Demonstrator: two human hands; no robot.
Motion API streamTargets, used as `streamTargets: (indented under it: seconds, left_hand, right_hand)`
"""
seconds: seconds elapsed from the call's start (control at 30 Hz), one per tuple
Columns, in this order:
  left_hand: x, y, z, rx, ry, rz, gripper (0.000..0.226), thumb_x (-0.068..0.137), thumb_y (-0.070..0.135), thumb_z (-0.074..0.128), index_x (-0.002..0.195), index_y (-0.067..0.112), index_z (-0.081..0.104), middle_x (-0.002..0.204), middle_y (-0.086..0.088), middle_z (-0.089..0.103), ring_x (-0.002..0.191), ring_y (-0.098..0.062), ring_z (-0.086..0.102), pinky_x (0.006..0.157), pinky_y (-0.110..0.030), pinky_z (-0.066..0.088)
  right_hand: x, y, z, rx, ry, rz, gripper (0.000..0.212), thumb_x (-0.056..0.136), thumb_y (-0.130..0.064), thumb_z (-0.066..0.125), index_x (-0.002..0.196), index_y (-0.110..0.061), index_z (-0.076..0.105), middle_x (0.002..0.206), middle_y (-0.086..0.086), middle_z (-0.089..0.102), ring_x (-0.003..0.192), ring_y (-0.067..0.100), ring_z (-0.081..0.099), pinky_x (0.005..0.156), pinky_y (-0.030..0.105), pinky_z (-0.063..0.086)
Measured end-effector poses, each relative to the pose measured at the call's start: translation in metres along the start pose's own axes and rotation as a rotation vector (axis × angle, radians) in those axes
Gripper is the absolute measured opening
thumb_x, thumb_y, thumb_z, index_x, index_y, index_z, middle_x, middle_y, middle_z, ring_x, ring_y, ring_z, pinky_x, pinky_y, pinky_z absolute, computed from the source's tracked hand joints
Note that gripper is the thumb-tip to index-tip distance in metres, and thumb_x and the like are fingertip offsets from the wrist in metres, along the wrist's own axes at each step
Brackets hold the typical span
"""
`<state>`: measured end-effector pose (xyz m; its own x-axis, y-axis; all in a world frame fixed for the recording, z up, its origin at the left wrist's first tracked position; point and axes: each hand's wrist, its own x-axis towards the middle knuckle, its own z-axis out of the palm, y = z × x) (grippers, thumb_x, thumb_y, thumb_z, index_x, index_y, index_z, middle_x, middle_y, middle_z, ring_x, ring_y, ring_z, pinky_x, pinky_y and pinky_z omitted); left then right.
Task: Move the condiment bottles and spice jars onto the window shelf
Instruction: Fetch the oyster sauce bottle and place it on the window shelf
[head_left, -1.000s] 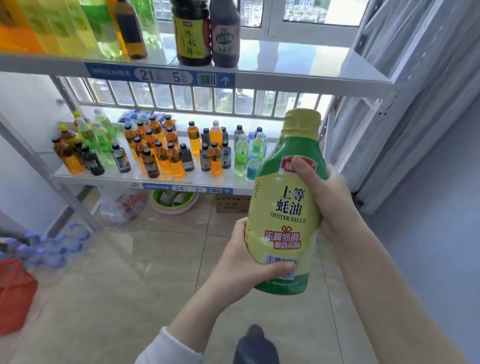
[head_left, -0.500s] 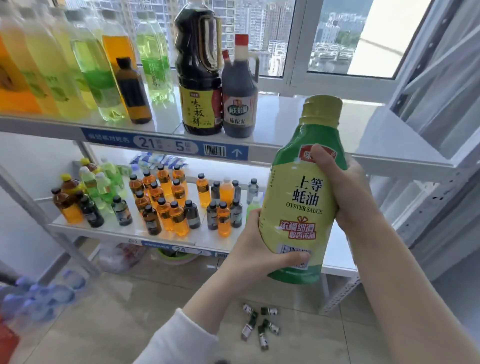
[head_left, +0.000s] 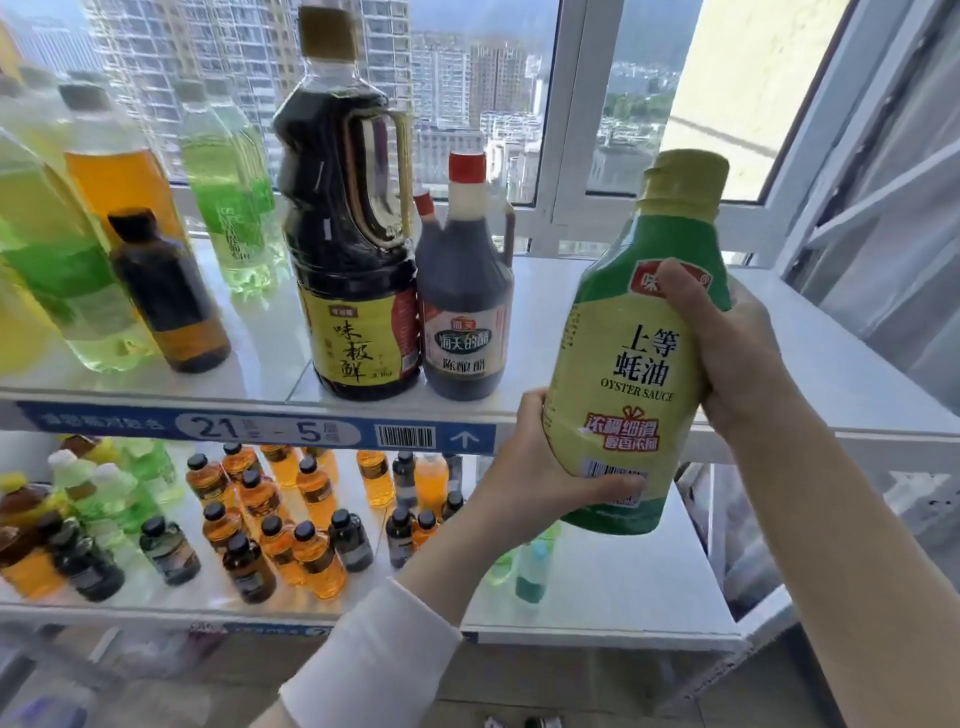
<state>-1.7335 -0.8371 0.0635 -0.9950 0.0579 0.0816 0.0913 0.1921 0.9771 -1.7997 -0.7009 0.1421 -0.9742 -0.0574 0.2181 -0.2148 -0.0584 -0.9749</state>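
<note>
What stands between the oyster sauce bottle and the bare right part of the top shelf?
Nothing visible does. The oyster sauce bottle, gripped by the left hand and right hand, is before the top shelf, whose right part is bare; the vinegar bottle stands further left.

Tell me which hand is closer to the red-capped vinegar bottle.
Left. The left hand grips the oyster sauce bottle low, below-right of the vinegar bottle; the right hand holds its upper right side, farther away.

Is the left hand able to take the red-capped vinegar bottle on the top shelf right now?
Probably not yet: the left hand grips the base of the oyster sauce bottle. The vinegar bottle stands close, with nothing between them.
</note>
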Motion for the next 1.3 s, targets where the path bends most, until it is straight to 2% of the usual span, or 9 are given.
streamTargets:
  seconds: [0.1, 0.27, 0.37, 0.53, 0.8, 0.93, 1.07, 1.17, 1.3]
  left_hand:
    - [0.024, -0.002, -0.003, 0.004, 0.018, 0.008, 0.080, 0.058, 0.028, 0.086, 0.118, 0.024, 0.035, 0.110, 0.007, 0.058, 0.103, -0.010, 0.058, 0.085, -0.032, 0.054]
    - [0.052, -0.002, -0.003, -0.018, 0.047, 0.029, 0.076, 0.059, 0.022, 0.086, 0.113, 0.026, 0.033, 0.104, 0.012, 0.057, 0.097, -0.002, 0.058, 0.077, -0.020, 0.054]
    - [0.068, -0.005, -0.003, 0.001, 0.078, 0.029, 0.077, 0.058, 0.022, 0.087, 0.113, 0.027, 0.033, 0.104, 0.013, 0.058, 0.098, -0.003, 0.059, 0.082, -0.026, 0.055]
    - [0.088, -0.007, -0.004, 0.028, 0.102, 0.024, 0.079, 0.059, 0.022, 0.086, 0.114, 0.028, 0.031, 0.103, 0.015, 0.056, 0.099, -0.001, 0.056, 0.080, -0.023, 0.053]
    - [0.103, -0.016, -0.002, 0.093, 0.174, 0.017, 0.085, 0.058, 0.023, 0.087, 0.119, 0.026, 0.029, 0.107, 0.016, 0.054, 0.104, -0.007, 0.055, 0.089, -0.028, 0.050]
    - [0.095, -0.018, 0.005, 0.162, 0.262, 0.000, 0.088, 0.061, 0.029, 0.085, 0.130, 0.023, 0.029, 0.119, 0.006, 0.052, 0.111, -0.009, 0.051, 0.093, -0.029, 0.047]
    - [0.060, -0.020, 0.006, 0.219, 0.376, 0.014, 0.067, 0.078, 0.030, 0.070, 0.134, 0.030, 0.033, 0.131, 0.014, 0.046, 0.120, 0.001, 0.043, 0.099, -0.019, 0.037]
    - [0.035, -0.024, 0.003, 0.274, 0.494, 0.065, 0.045, 0.085, 0.029, 0.062, 0.125, 0.033, 0.043, 0.126, 0.016, 0.050, 0.114, 0.006, 0.047, 0.093, -0.010, 0.039]
    - [0.028, -0.029, -0.003, 0.285, 0.542, 0.082, 0.038, 0.087, 0.023, 0.060, 0.122, 0.031, 0.046, 0.120, 0.012, 0.052, 0.109, 0.005, 0.051, 0.092, -0.012, 0.042]
  right_hand:
    - [0.022, 0.001, 0.002, 0.020, -0.010, -0.017, 0.099, 0.019, -0.071, 0.078, 0.101, -0.018, 0.058, 0.083, -0.002, 0.071, 0.075, 0.016, 0.071, 0.062, 0.028, 0.056]
    - [0.049, 0.000, 0.003, 0.016, -0.042, -0.063, 0.105, 0.023, -0.070, 0.079, 0.109, -0.014, 0.056, 0.089, 0.001, 0.070, 0.079, 0.017, 0.071, 0.065, 0.028, 0.056]
    - [0.063, 0.001, 0.003, 0.018, -0.061, -0.093, 0.098, 0.029, -0.065, 0.081, 0.110, -0.015, 0.056, 0.091, 0.001, 0.070, 0.081, 0.017, 0.071, 0.066, 0.027, 0.056]
    - [0.080, 0.008, 0.003, 0.005, -0.081, -0.132, 0.086, 0.047, -0.050, 0.074, 0.119, -0.009, 0.052, 0.096, 0.002, 0.068, 0.084, 0.016, 0.070, 0.068, 0.028, 0.056]
    - [0.095, 0.020, 0.004, -0.009, -0.107, -0.213, 0.069, 0.047, -0.047, 0.074, 0.106, -0.020, 0.052, 0.093, -0.002, 0.065, 0.085, 0.013, 0.068, 0.070, 0.026, 0.054]
    - [0.097, 0.025, 0.004, 0.016, -0.121, -0.235, 0.064, 0.049, -0.045, 0.074, 0.104, -0.021, 0.051, 0.092, -0.002, 0.065, 0.085, 0.014, 0.068, 0.071, 0.028, 0.054]
    - [0.098, 0.028, 0.008, 0.039, -0.144, -0.257, 0.064, 0.050, -0.042, 0.075, 0.105, -0.020, 0.050, 0.093, -0.002, 0.065, 0.086, 0.014, 0.068, 0.073, 0.029, 0.055]
    - [0.099, 0.030, 0.016, 0.050, -0.150, -0.277, 0.063, 0.051, -0.040, 0.075, 0.105, -0.019, 0.049, 0.095, -0.001, 0.064, 0.087, 0.014, 0.068, 0.075, 0.030, 0.055]
    - [0.100, 0.032, 0.027, 0.057, -0.166, -0.298, 0.061, 0.053, -0.039, 0.075, 0.104, -0.020, 0.049, 0.095, -0.001, 0.064, 0.086, 0.012, 0.068, 0.075, 0.030, 0.055]
